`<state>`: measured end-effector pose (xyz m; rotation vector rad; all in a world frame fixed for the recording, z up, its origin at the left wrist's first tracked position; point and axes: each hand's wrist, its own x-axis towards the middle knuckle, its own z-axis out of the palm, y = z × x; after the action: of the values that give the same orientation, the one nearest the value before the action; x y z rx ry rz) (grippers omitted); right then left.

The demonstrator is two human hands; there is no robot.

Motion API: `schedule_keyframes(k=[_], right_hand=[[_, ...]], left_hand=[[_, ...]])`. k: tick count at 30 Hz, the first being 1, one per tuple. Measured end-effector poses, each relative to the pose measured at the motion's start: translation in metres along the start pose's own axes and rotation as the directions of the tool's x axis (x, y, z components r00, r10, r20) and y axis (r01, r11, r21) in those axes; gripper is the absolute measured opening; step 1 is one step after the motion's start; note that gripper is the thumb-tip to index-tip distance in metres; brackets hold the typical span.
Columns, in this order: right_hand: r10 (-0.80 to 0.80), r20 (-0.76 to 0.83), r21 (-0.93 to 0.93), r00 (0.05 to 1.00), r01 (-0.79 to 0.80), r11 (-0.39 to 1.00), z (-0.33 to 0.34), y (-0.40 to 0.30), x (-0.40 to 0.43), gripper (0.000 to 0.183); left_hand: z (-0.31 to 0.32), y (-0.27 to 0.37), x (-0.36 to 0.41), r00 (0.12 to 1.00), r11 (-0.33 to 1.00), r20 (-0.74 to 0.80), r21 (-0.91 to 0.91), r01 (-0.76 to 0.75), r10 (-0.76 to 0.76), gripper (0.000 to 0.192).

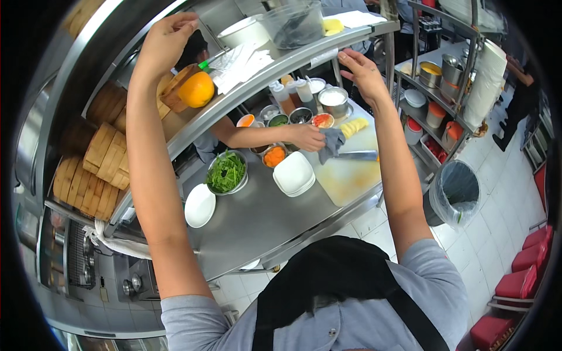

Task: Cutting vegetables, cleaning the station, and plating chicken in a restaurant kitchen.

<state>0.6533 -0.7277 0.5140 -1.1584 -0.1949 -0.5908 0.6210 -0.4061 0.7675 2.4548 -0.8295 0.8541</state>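
My left hand (166,44) is raised at the upper left, above an orange (196,89) on the overhead steel shelf (246,83). Its fingers are bent towards the thumb; no object shows in them, and whether they touch is unclear. Near the shelf's front edge, right of a pale paper strip (324,59), my right hand (363,74) is up with fingers apart and nothing held. Below, a co-worker's hand (309,137) grips a grey cloth (331,145) beside a knife (358,155) on a stained cutting board (347,184).
White dishes (294,173), a bowl of leafy greens (226,172), an oval plate (200,205) and small containers of cut food stand on the steel counter (259,228). Bamboo steamers (85,188) are stacked at left. A lined bin (454,193) and a storage rack (443,98) are at right.
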Motion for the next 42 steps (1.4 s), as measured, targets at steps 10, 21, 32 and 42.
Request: schedule_keyframes(k=[10,21,32,42], right_hand=[[-0.114,0.516,-0.063,0.849,0.170,0.983,0.071,-0.087,-0.055,0.037],[0.049,0.675,-0.464,0.737,0.372,0.804,0.213,-0.087,0.092,0.028],[-0.473,0.563,-0.549,0.678,0.734,0.398,0.321,-0.151,-0.039,0.036],[0.037,0.694,-0.717,0.719,0.687,0.116,0.469,-0.048,-0.022,0.056]], left_hand=[[-0.061,0.081,-0.163,0.947,0.945,-0.302,-0.261,-0.196,0.113,0.024],[-0.169,0.075,-0.342,0.877,0.997,-0.478,0.032,0.070,-0.046,0.021],[-0.323,0.023,-0.460,0.776,0.953,-0.610,0.109,0.282,-0.160,0.026],[-0.291,-0.006,-0.477,0.909,0.990,-0.399,0.021,0.143,-0.123,0.011]])
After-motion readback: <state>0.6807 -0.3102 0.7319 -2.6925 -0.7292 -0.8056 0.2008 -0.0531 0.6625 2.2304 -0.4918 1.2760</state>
